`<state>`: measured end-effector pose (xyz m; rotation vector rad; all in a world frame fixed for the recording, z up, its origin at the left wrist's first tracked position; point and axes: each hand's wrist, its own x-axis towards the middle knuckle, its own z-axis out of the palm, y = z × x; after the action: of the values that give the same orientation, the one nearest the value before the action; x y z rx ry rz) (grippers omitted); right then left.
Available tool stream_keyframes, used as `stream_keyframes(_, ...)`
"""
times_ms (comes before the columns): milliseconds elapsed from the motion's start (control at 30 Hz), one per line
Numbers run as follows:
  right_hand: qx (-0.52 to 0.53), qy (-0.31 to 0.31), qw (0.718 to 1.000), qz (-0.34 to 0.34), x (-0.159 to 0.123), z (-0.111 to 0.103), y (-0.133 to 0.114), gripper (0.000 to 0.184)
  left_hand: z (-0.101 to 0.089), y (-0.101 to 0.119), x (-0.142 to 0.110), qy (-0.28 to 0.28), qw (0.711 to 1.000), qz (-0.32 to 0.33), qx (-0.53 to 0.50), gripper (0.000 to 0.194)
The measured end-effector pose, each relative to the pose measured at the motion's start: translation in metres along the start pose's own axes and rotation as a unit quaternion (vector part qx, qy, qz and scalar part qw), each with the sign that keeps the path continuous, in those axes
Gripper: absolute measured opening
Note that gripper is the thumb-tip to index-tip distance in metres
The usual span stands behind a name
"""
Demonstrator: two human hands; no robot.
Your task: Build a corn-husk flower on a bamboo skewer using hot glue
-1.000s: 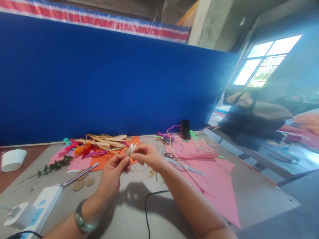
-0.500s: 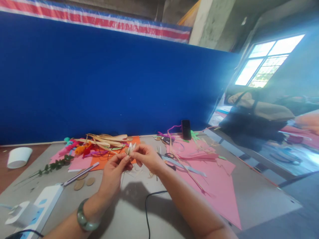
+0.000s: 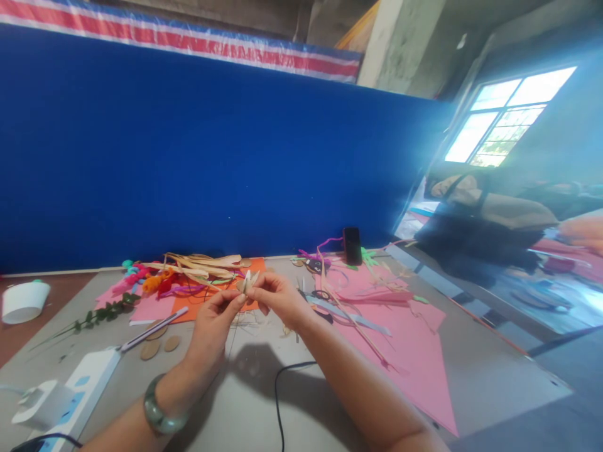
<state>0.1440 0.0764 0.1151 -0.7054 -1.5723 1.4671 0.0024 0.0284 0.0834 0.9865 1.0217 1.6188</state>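
Note:
Both hands meet above the middle of the table. My left hand (image 3: 217,320), with a green bangle (image 3: 162,405) on the wrist, pinches a small pale piece with white and tan pointed flaps (image 3: 247,284). My right hand (image 3: 276,298) pinches the same piece from the other side. What the piece is made of is too small to tell, and the fingers partly cover it. Orange paper (image 3: 259,267) lies behind the hands, and dried tan strips (image 3: 202,267) rest partly on it. Scissors (image 3: 323,304) lie just right of my right hand.
At left are a power strip (image 3: 92,383), a pen-like tool (image 3: 153,329), wooden discs (image 3: 149,349), a leafy sprig (image 3: 98,312) and a white cup (image 3: 26,302). Pink paper (image 3: 400,364) and a phone (image 3: 352,246) are at right. A black cable (image 3: 277,402) runs in front. A blue partition (image 3: 211,138) stands behind.
The white cup at the far left has shifted left and its tilt has changed. My hands stay almost in place, with the pale flaps turned slightly between the fingers.

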Motion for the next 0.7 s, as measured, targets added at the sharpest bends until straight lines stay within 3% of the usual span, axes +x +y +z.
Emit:
stream_keyframes(200,0.001,0.003,1.000,-0.002,-0.0003,0.0012,-0.0003,0.029,-0.0011,-0.0004,0.0014,-0.025,0.997,-0.053,-0.043,0.027)
stream_keyframes(700,0.000,0.012,1.000,0.012,-0.0017,0.0015,-0.0018,0.029,0.0015,0.0015,-0.0007,-0.034,0.994,-0.062,-0.079,0.023)
